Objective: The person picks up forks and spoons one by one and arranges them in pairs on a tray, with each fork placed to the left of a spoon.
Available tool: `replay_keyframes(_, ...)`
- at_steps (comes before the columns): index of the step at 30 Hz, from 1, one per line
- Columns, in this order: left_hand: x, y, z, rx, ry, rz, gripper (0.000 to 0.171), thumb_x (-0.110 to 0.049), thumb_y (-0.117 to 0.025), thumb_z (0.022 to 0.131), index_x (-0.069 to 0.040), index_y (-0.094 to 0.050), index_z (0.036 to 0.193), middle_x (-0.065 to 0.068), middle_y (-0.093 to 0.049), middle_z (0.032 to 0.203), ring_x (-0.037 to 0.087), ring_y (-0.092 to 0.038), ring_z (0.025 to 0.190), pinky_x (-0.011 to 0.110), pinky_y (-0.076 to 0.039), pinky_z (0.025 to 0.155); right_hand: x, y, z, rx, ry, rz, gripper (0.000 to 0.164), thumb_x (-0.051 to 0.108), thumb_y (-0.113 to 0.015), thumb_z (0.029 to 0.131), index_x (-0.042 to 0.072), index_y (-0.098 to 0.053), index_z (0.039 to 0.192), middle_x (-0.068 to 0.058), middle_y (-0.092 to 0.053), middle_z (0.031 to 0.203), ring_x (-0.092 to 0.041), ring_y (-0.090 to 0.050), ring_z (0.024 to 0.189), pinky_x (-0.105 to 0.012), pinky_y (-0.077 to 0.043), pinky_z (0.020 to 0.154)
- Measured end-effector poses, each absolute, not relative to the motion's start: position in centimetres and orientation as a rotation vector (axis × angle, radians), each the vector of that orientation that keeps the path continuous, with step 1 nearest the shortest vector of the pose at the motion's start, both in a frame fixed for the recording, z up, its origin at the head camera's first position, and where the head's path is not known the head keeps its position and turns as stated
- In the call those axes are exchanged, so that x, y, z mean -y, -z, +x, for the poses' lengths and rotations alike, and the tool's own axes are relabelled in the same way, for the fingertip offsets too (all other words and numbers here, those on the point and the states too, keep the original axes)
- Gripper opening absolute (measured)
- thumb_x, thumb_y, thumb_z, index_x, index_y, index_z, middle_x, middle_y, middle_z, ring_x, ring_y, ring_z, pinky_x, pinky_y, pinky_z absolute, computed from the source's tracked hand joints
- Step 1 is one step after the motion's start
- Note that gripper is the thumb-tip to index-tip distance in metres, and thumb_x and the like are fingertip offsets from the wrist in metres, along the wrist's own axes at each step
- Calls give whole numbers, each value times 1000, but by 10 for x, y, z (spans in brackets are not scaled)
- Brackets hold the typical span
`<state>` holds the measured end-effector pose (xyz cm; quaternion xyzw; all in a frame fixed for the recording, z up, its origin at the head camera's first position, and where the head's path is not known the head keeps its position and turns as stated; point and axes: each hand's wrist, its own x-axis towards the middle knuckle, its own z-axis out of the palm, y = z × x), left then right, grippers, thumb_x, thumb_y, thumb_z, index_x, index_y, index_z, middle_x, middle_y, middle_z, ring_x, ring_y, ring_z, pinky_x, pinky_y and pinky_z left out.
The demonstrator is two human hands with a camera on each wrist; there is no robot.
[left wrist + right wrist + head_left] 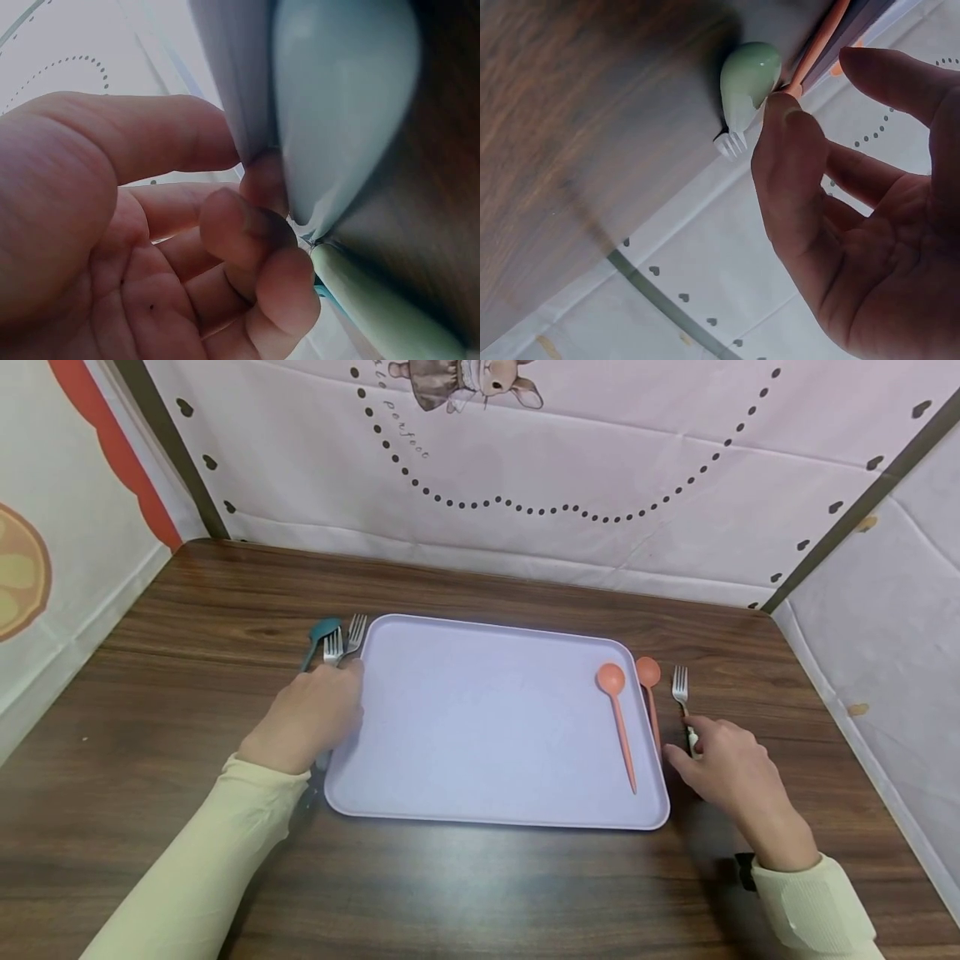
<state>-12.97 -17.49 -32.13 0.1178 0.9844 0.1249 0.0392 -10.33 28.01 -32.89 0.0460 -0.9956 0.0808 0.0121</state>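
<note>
My left hand [313,710] reaches over two forks [357,628] at the left side of a pale lilac tray [465,718]. In the left wrist view the thumb lies against the tray's rim [238,67], and bent fingertips sit between it and a pale fork handle [345,90]; I cannot tell whether they pinch anything. Right of the tray, my right hand [731,768] hovers by a fork [680,685]. Its thumb and index finger are parted near the green handle [751,71]. Between tray and right hand lies an orange spoon [648,672].
A second orange spoon [621,727] lies on the tray's right part. A teal spoon [322,629] is left of the forks. The wooden table [480,893] is bounded by printed cloth walls [600,452] at the back and sides.
</note>
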Motion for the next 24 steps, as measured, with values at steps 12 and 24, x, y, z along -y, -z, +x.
replay_keyframes(12, 174, 321, -129, -3018, -378, 348, 9, -4, -48, 86, 3, -47, 90, 17, -50, 68, 28, -49, 54, 40, -43, 42, -284, 330, -102, 3109, -201, 164, 28, 30, -63, 81, 8, -50, 69, -12, -47, 67, -35, -50, 67, -54, -41, 53)
replay_keyframes(24, 174, 320, -128, -3009, -388, 338, 8, -4, -45, 87, 3, -47, 91, 17, -49, 67, 27, -49, 53, 39, -42, 41, -288, 331, -103, 3287, -133, 113, 27, 15, -60, 75, -5, -56, 92, -20, -51, 79, -32, -46, 68, -53, -42, 56)
